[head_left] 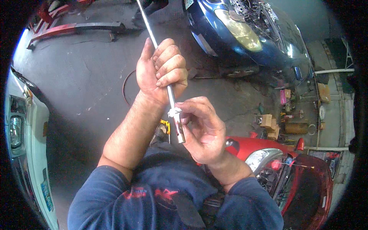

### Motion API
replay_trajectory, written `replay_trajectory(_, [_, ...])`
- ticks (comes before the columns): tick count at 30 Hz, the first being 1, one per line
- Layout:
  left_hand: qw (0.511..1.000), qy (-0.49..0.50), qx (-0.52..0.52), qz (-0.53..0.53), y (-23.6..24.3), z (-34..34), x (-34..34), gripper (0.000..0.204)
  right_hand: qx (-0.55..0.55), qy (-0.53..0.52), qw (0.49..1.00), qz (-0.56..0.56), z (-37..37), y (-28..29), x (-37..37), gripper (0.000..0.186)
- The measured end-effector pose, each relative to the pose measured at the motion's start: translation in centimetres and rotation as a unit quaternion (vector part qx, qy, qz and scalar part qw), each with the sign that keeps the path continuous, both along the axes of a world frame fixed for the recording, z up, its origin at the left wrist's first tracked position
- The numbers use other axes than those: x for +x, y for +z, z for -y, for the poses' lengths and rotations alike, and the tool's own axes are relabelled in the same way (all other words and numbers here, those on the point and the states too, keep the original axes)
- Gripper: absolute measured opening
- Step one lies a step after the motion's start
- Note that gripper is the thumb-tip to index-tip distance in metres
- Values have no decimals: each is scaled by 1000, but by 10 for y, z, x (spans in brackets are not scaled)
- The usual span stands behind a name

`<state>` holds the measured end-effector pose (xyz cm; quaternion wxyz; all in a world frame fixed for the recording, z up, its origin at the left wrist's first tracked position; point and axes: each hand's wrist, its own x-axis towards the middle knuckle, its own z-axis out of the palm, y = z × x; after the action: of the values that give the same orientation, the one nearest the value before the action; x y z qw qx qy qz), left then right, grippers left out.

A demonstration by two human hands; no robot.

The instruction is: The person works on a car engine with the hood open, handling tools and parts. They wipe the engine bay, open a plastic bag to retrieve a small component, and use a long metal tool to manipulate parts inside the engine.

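My left hand (165, 67) is wrapped round a long, thin metal extension bar (147, 21), its thumb along the shaft. The bar slants from the top of the view down toward my chest. Its lower end carries a hollow metal socket (179, 132) with an opening in its side. A crumpled white strip, like tape or paper, (174, 112) is wound round the bar just above the socket. My right hand (203, 128) has its thumb and index finger bent in against the strip and the upper socket. The other right fingers are curled and partly hidden.
A blue car (230, 30) with its engine bay exposed stands ahead on the right. Close on my right is a red car (245, 147) with its hood raised. A white vehicle (34, 126) stands at left, and a red lift arm (65, 30) lies far left. Cardboard boxes (268, 122) sit by the right wall.
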<state>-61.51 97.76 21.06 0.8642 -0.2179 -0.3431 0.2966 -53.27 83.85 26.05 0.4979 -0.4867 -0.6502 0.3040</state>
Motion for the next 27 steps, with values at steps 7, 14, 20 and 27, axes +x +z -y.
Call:
replay_trajectory(7, [998,53,23,-23,28,3,-18,46,148,-80,945,281,9,18,-8,56])
replay_trajectory(14, [989,104,32,-97,45,2,-41,51,145,-96,925,339,37,17,-6,40])
replay_trajectory(20, [725,293,22,-623,-4,-21,-84,25,51,-193,964,178,56,2,31,46])
replay_trajectory(27, [395,140,533,-735,-163,-10,-134,66,-136,-391,894,170,171,-129,109,65])
